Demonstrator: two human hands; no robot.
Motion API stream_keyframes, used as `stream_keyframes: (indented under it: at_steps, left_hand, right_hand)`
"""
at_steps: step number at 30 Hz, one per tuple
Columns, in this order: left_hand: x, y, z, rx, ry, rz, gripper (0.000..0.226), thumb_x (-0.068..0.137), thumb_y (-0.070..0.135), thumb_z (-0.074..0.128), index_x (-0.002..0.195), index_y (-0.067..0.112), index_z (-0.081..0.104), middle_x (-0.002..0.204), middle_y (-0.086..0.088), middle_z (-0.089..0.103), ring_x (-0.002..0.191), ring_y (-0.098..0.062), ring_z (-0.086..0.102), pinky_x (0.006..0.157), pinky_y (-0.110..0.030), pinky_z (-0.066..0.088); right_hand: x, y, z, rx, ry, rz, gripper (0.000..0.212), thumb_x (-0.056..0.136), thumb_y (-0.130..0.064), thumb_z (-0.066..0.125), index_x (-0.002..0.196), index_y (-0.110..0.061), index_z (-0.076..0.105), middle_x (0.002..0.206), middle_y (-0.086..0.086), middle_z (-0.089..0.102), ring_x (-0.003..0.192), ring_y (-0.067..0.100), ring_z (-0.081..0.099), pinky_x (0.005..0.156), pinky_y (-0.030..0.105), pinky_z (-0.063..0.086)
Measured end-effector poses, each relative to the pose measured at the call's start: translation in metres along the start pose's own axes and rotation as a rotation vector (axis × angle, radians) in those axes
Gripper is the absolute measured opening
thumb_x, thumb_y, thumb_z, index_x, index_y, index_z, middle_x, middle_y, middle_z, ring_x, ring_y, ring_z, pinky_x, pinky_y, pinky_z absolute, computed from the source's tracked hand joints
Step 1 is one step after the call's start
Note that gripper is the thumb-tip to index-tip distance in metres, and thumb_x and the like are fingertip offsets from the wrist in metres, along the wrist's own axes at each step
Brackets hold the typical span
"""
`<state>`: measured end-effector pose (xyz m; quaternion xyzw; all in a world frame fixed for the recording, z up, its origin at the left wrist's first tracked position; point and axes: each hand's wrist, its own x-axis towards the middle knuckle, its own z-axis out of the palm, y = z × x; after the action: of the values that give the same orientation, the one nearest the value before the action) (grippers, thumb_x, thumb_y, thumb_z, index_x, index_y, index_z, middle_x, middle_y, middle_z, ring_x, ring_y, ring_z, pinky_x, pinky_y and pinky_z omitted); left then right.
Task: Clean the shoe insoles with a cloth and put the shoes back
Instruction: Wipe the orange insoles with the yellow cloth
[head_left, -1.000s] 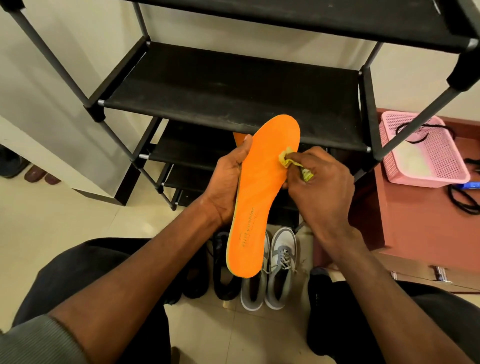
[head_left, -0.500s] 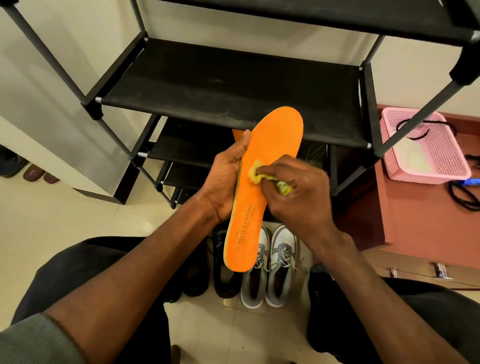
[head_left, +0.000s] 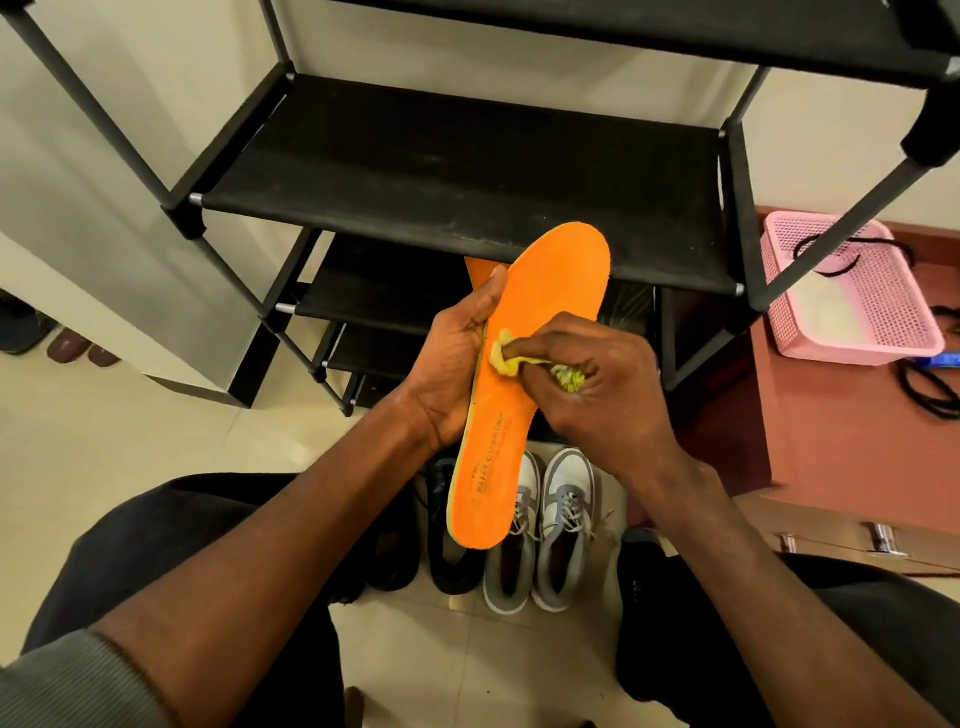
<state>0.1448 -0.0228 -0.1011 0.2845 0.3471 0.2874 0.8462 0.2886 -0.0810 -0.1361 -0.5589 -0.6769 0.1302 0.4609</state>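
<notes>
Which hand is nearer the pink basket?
Right. The right hand, gripping the yellow cloth, lies on the side of the pink basket; the left hand holds the orange insole farther away.

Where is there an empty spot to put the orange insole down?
The wide black shelf behind the orange insole is bare from post to post. Bare tile floor lies left of the rack. It is crowded below the hands: the grey sneakers and black shoes fill the floor there. The pink basket takes the cabinet's near corner.
</notes>
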Motion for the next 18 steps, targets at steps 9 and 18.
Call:
stream_keyframes:
  at_steps: [9,18]
  left_hand:
    - [-0.001,-0.004,0.006,-0.010,-0.025,-0.007,0.061,0.107,0.050,0.040,0.148,0.006,0.049,0.140,-0.020,0.060,0.125,-0.035,0.061,0.107,-0.048,0.051]
    - [0.000,0.003,0.002,0.051,0.019,0.048,0.053,0.108,0.048,0.038,0.136,0.009,0.059,0.098,-0.010,0.074,0.079,-0.021,0.072,0.072,-0.038,0.062]
  right_hand:
    - [0.003,-0.001,-0.004,0.010,0.045,-0.025,0.016,0.088,-0.004,0.074,0.101,-0.009,0.083,0.098,-0.001,0.077,0.087,0.013,0.073,0.076,0.039,0.060]
    - [0.005,0.015,-0.010,-0.226,0.250,0.128,0.017,0.089,-0.012,0.073,0.102,-0.014,0.082,0.095,-0.005,0.075,0.080,0.010,0.069,0.070,0.038,0.059]
